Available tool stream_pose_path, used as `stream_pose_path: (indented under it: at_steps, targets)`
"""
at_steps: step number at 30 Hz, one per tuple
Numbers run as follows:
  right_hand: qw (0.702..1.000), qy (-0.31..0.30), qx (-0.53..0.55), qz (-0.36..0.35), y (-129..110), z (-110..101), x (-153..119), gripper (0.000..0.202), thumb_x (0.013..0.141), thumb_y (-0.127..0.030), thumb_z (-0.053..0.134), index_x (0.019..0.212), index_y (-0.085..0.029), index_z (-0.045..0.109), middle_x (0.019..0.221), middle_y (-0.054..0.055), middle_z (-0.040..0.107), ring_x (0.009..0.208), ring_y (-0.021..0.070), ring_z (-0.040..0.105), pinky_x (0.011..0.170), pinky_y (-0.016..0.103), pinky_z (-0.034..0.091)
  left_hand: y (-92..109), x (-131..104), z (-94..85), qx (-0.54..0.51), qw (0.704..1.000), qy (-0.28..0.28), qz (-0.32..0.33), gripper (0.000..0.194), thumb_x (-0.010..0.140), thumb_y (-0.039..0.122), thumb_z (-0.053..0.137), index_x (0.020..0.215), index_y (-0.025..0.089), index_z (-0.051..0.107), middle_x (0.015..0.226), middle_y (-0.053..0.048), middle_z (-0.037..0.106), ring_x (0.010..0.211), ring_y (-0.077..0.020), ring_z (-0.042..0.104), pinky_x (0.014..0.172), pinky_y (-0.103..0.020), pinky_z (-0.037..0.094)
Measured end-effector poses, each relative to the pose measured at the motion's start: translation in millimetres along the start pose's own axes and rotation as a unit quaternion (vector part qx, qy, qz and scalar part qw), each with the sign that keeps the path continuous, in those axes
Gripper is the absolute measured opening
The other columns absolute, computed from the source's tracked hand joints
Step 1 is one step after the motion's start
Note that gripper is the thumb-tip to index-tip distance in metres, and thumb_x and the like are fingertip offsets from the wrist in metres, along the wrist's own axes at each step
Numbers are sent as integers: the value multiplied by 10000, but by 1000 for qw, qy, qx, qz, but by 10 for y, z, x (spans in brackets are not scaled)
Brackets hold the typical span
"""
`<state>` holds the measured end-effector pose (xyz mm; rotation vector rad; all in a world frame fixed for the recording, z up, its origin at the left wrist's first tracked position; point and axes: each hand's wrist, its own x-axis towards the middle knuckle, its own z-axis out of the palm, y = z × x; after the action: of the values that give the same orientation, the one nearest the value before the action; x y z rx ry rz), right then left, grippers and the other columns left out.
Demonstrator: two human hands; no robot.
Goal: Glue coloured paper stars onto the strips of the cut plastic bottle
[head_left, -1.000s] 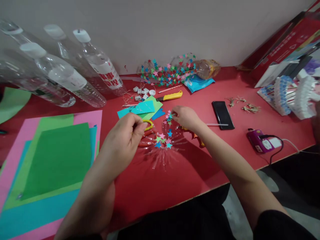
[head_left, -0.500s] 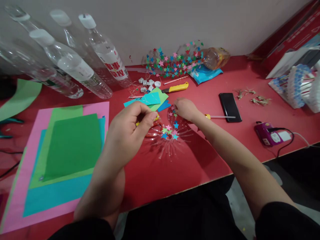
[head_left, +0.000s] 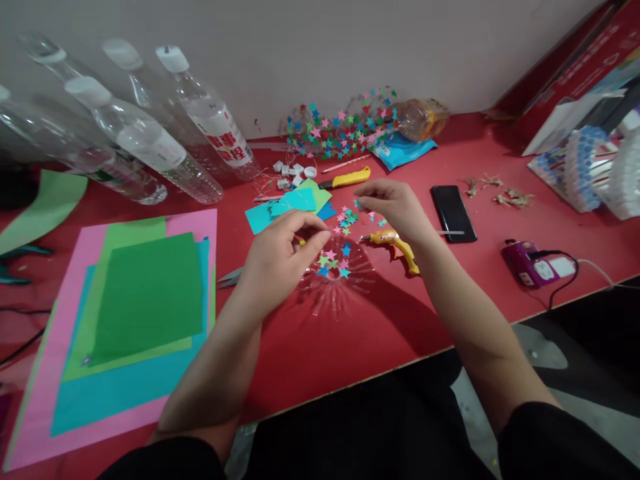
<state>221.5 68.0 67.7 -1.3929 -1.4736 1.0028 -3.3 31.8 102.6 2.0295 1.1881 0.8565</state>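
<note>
Red surface [head_left: 380,333] against wall [head_left: 300,40]; bottles [head_left: 163,153] along back edge, left. Stars [head_left: 333,264] on clear fringe [head_left: 335,295], midway to front edge. Right hand [head_left: 393,205] pinching small star [head_left: 357,204]; left hand [head_left: 275,260] by yellow piece [head_left: 302,242], grip indiscernible.

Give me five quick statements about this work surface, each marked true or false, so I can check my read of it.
1. The yellow glue gun is near the right hand. True.
2. The black phone is left of the glue gun in the picture. False: it is to the right.
3. The dark green sheet tops the paper stack. True.
4. The yellow cutter is in the left hand. False: it lies on the red table, beyond the hands.
5. White caps are on several bottles at the left. True.
</note>
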Motion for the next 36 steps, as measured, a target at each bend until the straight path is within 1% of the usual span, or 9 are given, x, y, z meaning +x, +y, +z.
stream_pose_path:
  at_steps: [6, 14, 17, 20, 22, 23, 30, 33, 36]
  targets:
    - [997, -27, 67, -29, -376, 85, -409, 136, 795, -198, 615, 931, -186, 624, 777, -19, 648, 704, 94, 609, 676, 251, 503, 56, 121, 193, -9, 1000, 8, 20, 80, 836, 258, 644, 850, 181, 660, 840, -17, 648, 751, -137, 587, 676, -269, 465]
    - [998, -21, 42, -34, -429, 119, -498, 153, 861, -265, 550, 992, -200, 596, 803, -11, 656, 726, 105, 629, 651, 246, 497, 180, 186, 217, -64, 998, 4, 2, 57, 786, 175, 622, 729, 175, 629, 725, 9, 620, 678, -121, 565, 614, -255, 432]
    - [995, 22, -93, -23, -347, -63, -526, 198, 919, -323, 475, 966, -191, 614, 837, 33, 685, 758, 139, 642, 684, 283, 479, 195, 197, 170, -92, 996, 12, -13, 62, 769, 159, 617, 711, 182, 612, 688, 20, 605, 642, -116, 545, 602, -257, 432]
    - [897, 65, -428, 93, -162, -311, -609, 257, 886, -377, 538, 796, -164, 650, 752, 99, 676, 757, 225, 637, 640, 326, 402, 193, 203, 106, -96, 995, 34, -18, 88, 750, 147, 627, 676, 186, 599, 659, 27, 579, 619, -110, 520, 590, -259, 422]
    - [828, 20, -524, 199, 16, -433, -677, 294, 864, -414, 562, 789, -147, 659, 789, 146, 688, 779, 272, 643, 606, 326, 358, 193, 209, 72, -109, 993, 41, -18, 91, 741, 152, 634, 665, 186, 598, 645, 29, 571, 608, -107, 507, 575, -257, 412]
    - [820, -9, -528, 220, 111, -467, -709, 298, 843, -433, 586, 801, -148, 660, 825, 156, 695, 793, 278, 644, 600, 318, 346, 193, 212, 63, -118, 992, 43, -17, 90, 736, 156, 637, 660, 186, 598, 634, 30, 566, 600, -105, 501, 565, -255, 406]
    - [879, -12, -429, 210, 612, -444, -873, 226, 826, -383, 603, 830, -157, 615, 859, 117, 692, 751, 209, 618, 570, 277, 314, 128, 221, 103, -119, 993, 17, -22, 79, 739, 183, 645, 664, 192, 621, 618, 28, 564, 570, -97, 481, 525, -240, 376]
    - [906, 23, -370, 204, 649, -471, -907, 292, 850, -433, 548, 919, -154, 595, 838, 87, 676, 714, 179, 602, 564, 261, 361, 66, 222, 108, -109, 993, 17, -29, 74, 738, 194, 658, 666, 191, 638, 615, 23, 572, 565, -98, 480, 513, -240, 360]
    - [965, 75, -176, 181, 525, -499, -872, 368, 817, -488, 559, 981, -159, 576, 797, 42, 643, 635, 135, 564, 525, 239, 391, 3, 233, 96, -115, 992, 30, -39, 54, 730, 203, 673, 681, 191, 655, 605, 26, 572, 561, -96, 478, 516, -239, 354]
